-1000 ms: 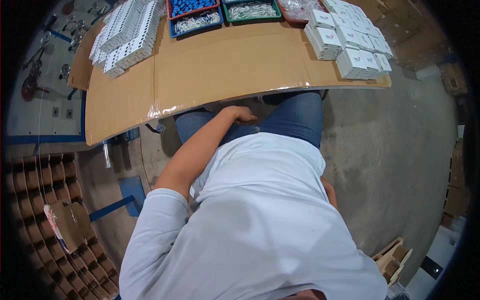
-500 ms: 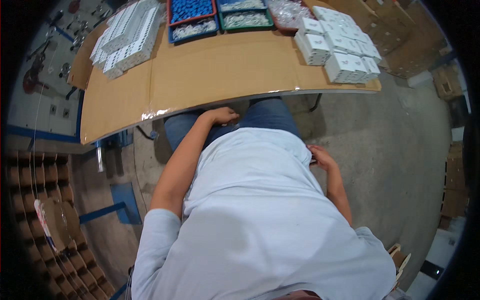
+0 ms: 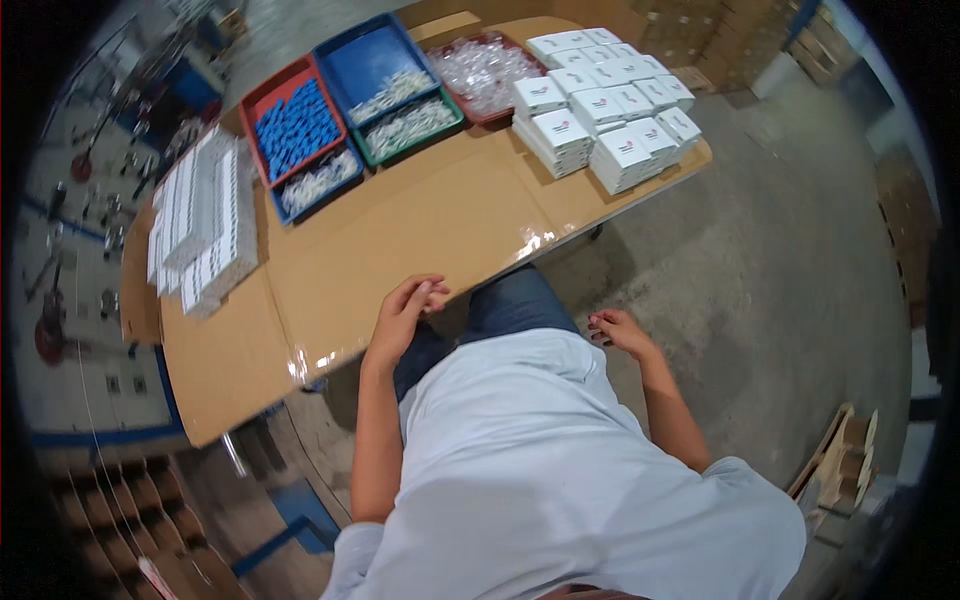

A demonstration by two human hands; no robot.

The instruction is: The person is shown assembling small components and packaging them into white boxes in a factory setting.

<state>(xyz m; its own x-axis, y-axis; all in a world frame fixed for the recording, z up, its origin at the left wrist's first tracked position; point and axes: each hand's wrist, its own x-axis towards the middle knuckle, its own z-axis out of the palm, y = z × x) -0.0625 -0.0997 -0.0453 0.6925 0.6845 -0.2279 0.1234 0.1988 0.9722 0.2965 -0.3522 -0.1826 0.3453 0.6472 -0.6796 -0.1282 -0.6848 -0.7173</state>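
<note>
now that the left hand (image 3: pixel 408 302) has come up from the lap to the edge of the brown table (image 3: pixel 400 215), it is closer to the red tray (image 3: pixel 268 92) of blue bits (image 3: pixel 297 125) and the white boxes (image 3: pixel 608 102) farther back. its fingers are loosely bent and look empty. the right hand (image 3: pixel 622 332) hangs near the hip, half open, holding nothing i can see.

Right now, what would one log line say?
left hand: at table edge; right hand: beside thigh; held: nothing visible; tabletop: trays, white boxes
</note>
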